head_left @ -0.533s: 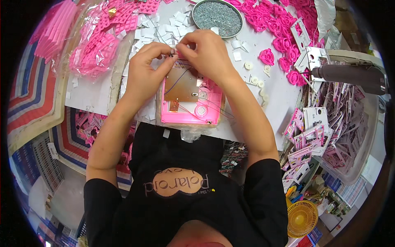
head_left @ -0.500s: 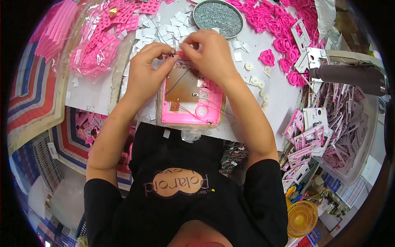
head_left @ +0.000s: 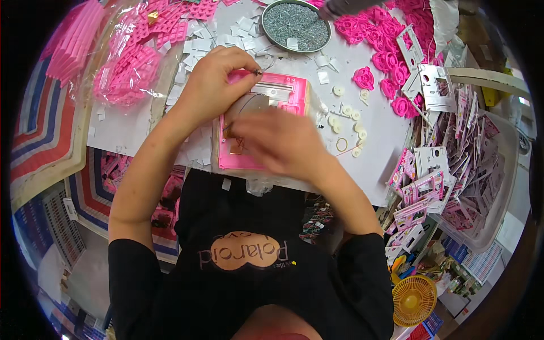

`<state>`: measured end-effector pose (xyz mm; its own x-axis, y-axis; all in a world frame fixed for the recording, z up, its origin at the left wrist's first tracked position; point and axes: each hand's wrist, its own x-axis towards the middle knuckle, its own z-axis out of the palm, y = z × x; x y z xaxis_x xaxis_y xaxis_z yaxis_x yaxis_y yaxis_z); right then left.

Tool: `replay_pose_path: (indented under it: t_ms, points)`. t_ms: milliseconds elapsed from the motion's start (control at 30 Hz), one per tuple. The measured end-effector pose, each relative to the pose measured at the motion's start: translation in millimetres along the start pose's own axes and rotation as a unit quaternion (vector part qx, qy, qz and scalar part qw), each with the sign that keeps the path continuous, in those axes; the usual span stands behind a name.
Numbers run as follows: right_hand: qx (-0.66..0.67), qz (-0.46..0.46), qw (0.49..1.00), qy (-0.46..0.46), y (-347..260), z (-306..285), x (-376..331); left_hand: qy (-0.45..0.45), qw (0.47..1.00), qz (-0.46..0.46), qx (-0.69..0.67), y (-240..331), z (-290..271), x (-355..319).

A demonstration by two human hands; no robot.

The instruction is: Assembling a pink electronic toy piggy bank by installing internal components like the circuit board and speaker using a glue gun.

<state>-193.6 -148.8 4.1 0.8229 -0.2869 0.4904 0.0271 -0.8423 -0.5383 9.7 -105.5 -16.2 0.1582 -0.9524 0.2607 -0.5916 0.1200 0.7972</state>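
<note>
My left hand (head_left: pixel 218 79) is at the top left of a pink plastic housing (head_left: pixel 302 85). Its thumb and forefinger pinch a small dark part (head_left: pixel 258 72) with thin wire at it. Over the middle of the housing is my right hand (head_left: pixel 283 141), its fingers smeared by motion, so what they hold, if anything, cannot be made out. Between the hands shows part of a brownish circuit board (head_left: pixel 254 103) with a dark wire. The right hand covers much of the board and the housing's lower right.
A round tin of small screws (head_left: pixel 297 25) stands behind the housing, a dark cylindrical tool (head_left: pixel 345 7) beyond it. White paper pieces, pink plastic parts (head_left: pixel 362 78) and white wheels (head_left: pixel 356 115) lie around. A clear bin (head_left: pixel 487 226) of printed panels is at right.
My right hand has come down toward me from the housing's top edge. The board has shifted, baring the housing's upper right. The dark tool has swung from the right to the top.
</note>
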Motion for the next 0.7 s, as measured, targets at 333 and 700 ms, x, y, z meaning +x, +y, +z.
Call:
replay_pose_path:
  t_ms: [333,700]
  points:
    - [-0.057,0.062,0.995,0.048,55,-6,30,0.053,0.998,0.013,0.02,-3,2,-9]
    - [-0.102,0.106,0.989,0.027,41,-16,14,0.05,0.978,0.097,0.18,36,4,-18]
